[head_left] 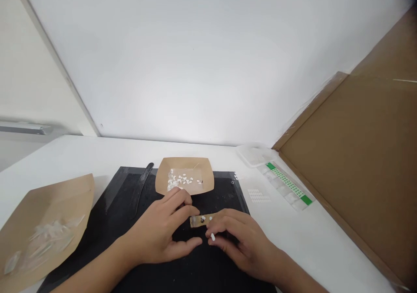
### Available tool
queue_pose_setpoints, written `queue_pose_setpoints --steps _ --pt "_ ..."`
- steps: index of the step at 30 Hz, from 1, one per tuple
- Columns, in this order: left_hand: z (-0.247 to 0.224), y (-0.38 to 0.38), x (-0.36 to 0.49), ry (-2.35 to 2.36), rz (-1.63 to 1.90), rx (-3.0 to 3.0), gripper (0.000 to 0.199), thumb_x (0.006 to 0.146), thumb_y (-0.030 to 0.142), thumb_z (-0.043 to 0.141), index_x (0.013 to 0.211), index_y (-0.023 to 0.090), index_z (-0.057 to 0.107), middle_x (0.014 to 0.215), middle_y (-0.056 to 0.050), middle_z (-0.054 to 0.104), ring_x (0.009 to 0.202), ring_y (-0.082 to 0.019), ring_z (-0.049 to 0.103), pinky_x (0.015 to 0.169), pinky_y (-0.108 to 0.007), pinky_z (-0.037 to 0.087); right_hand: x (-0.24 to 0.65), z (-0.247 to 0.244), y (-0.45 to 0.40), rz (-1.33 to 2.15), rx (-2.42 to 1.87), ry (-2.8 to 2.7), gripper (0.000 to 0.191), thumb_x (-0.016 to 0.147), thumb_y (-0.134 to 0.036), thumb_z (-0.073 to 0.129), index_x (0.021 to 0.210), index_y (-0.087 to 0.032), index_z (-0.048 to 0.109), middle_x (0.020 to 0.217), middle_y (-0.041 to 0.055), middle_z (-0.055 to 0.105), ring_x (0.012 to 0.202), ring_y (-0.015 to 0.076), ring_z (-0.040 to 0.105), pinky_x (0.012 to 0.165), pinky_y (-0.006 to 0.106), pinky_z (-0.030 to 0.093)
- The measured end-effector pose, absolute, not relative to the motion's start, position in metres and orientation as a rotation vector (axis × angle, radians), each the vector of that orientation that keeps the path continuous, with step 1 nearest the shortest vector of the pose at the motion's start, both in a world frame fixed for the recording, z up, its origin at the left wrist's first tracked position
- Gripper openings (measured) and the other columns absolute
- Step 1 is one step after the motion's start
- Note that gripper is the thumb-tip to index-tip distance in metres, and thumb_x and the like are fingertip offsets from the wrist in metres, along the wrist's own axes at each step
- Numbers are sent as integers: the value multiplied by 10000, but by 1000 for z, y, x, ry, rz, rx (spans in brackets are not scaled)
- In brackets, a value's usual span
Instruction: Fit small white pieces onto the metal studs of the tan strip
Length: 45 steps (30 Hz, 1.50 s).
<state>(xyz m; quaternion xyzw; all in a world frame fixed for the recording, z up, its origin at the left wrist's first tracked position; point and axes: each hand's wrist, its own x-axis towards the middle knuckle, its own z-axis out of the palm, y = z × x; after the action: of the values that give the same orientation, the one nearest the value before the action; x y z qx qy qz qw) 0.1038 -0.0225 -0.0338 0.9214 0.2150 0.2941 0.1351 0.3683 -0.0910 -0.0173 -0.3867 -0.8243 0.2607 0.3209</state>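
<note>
On the black mat, a small brown strip carries little white pieces and a dark spot. My left hand is at the strip's left end, thumb apart from the fingers, with nothing visible between them. My right hand covers the strip's right end. Its thumb and forefinger pinch a small white piece just in front of the strip. Behind my hands, a brown paper tray holds many white pieces, some on a clear sheet.
A larger paper tray with clear plastic pieces stands at left. A dark flat tool lies on the mat. At right are rows of white pieces, a green-marked clear pack, a clear lid and a cardboard panel.
</note>
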Motion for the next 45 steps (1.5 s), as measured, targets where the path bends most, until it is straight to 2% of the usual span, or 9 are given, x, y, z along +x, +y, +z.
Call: queue_pose_setpoints --steps 5,11,22,29,33,38,45 --pt "-31 -34 109 502 940 2461 360 931 208 699 1282 221 621 1098 -95 527 923 -213 583 742 -335 552 362 -13 -97 793 -1085 -2148 44 1046 -287 666 1053 -266 705 996 -3 792 907 168 741 861 287 554" --pt "-28 -43 114 403 935 2300 256 945 120 673 1166 247 696 1109 -81 510 931 -180 594 788 -309 576 358 -11 -98 875 -1068 -2133 96 1053 -298 631 994 -240 680 953 22 763 868 180 701 827 308 539" --pt "-32 -45 117 375 934 2297 215 960 107 677 1118 242 730 1105 -77 520 834 -143 580 678 -269 517 358 -8 -94 971 -986 -2124 139 1040 -255 636 905 -226 648 907 4 711 837 162 654 790 283 508" --pt "-24 -45 116 328 826 2343 198 991 125 659 1156 232 673 1068 -73 625 894 -166 637 756 -281 548 359 -7 -95 1035 -972 -2155 153 1039 -164 542 923 -227 620 844 6 744 807 160 697 787 265 525" --pt "-17 -44 117 271 791 2349 145 1019 120 621 1113 229 642 948 -40 678 842 -162 627 737 -276 518 359 -10 -96 1063 -967 -2143 134 1035 -195 590 908 -215 627 805 8 749 757 152 700 761 252 528" --pt "-14 -44 116 281 748 2361 118 1038 137 587 1109 224 622 970 -38 680 852 -162 625 730 -261 500 359 -14 -95 1232 -964 -2030 190 1066 -288 595 909 -196 648 757 13 737 710 146 719 751 254 554" --pt "-16 -44 113 303 704 2368 104 1038 136 567 1093 220 593 977 -26 664 840 -157 601 706 -253 453 357 -18 -99 1563 -994 -1758 259 1058 -396 623 907 -186 629 819 40 729 660 133 689 673 246 544"
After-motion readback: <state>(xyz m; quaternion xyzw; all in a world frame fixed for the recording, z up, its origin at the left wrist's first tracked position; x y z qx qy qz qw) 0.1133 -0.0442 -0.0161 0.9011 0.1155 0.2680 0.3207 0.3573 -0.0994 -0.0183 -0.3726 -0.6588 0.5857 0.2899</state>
